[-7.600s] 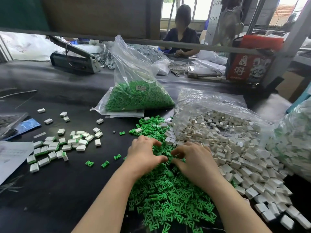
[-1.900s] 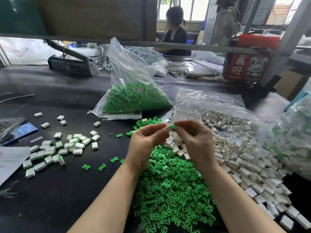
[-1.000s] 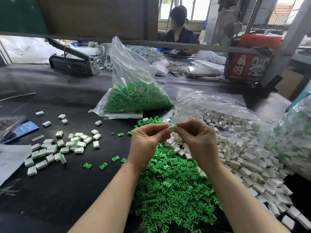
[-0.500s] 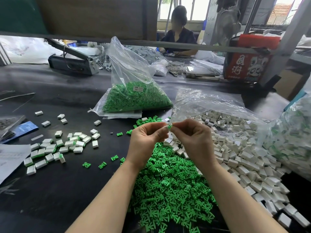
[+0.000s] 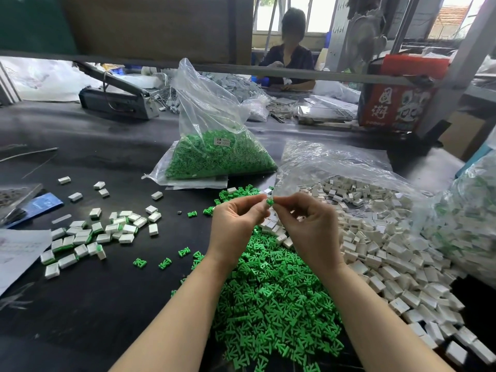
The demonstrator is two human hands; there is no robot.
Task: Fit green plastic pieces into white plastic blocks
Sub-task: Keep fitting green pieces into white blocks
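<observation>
Green plastic piece [image 5: 269, 202] pinched between both hands above loose green pile [image 5: 271, 296], as half second ago; left hand [image 5: 239, 224] and right hand [image 5: 308, 226] fingertips curled on it, barely shifted.

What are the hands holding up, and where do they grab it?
A small green piece, pinched at its sides between the left hand and right hand fingertips.
</observation>
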